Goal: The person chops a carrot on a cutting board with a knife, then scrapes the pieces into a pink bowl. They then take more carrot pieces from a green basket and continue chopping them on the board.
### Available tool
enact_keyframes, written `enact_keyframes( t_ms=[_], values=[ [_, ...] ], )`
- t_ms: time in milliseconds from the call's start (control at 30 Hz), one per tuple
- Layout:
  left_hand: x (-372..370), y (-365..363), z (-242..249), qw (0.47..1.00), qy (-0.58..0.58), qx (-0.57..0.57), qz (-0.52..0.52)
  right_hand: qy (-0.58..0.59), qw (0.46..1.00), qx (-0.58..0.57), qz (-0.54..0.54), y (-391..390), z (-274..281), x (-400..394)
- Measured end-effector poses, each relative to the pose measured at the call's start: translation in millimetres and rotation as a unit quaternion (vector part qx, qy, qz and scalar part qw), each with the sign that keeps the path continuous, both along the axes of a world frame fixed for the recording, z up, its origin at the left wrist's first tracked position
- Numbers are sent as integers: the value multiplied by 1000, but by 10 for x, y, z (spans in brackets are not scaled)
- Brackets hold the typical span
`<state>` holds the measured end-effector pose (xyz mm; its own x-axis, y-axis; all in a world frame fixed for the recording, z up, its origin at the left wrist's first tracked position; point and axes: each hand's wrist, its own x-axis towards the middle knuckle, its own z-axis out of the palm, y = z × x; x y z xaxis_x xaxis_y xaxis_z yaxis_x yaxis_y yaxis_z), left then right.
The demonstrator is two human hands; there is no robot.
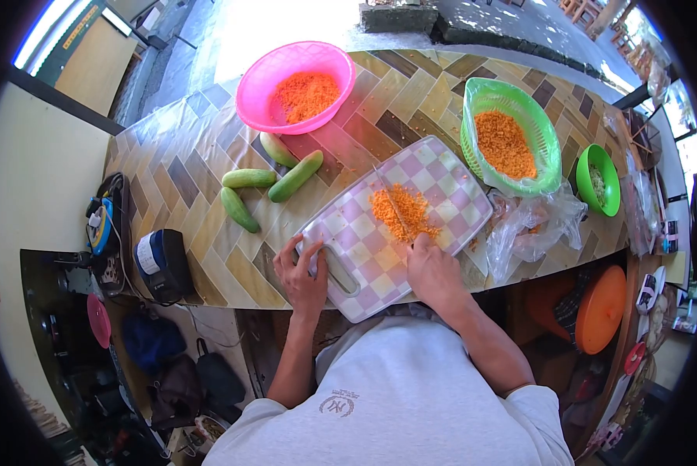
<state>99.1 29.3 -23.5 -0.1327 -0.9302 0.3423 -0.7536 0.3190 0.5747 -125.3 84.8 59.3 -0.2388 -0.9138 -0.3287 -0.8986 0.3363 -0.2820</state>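
Only a small grey emblem [338, 405] stands on the back of the person's white shirt [411, 404]; its letters are too small to read.

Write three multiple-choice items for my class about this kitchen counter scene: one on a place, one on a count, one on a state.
1. Where does the left hand rest?
A. On the handle end of the pink-and-white checked plastic cutting board
B. In the round pink plastic bowl
C. On a cucumber

2. How many whole green cucumbers lie on the tiled counter?
A. Two
B. Four
C. Six

3. What state is the orange food on the board in?
A. Whole
B. Thick slices
C. Finely chopped

Answers: 1 A, the fingers lie over the board's handle slot. 2 B, four lie together left of the board. 3 C, it is a heap of tiny bits beneath the knife blade that the right hand holds.
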Motion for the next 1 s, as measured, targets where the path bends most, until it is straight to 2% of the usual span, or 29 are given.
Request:
enact_keyframes(
  t_ms=[100,200,300,400,500,600,700,800,1000],
  values=[
    [19,14,5,1000,1,2,-3,37,999,4,13,36,-222,-29],
    [0,-11,-7,1000,5,-2,-3,19,999,28,17,-33,57,-75],
    [8,16,7,1000,-6,-11,-1,54,998,-6,28,26,-328,-35],
    [-1,-15,-5,1000,-1,-14,3,24,999,6,22,-24,-19,-66],
    [16,41,9,1000,-3,-8,0,21,1000,3,13,13,-272,-108],
    [-12,-9,2,1000,3,-13,2,9,999,30,6,-47,60,-159],
    [7,27,6,1000,-5,-8,2,-1,1000,27,8,-13,-95,-172],
    [-18,-12,12,1000,4,-9,6,-3,999,34,-3,-13,69,-169],
    [-5,-6,1,1000,-5,-4,5,-8,1000,25,-11,59,-76,-173]
  ],
)
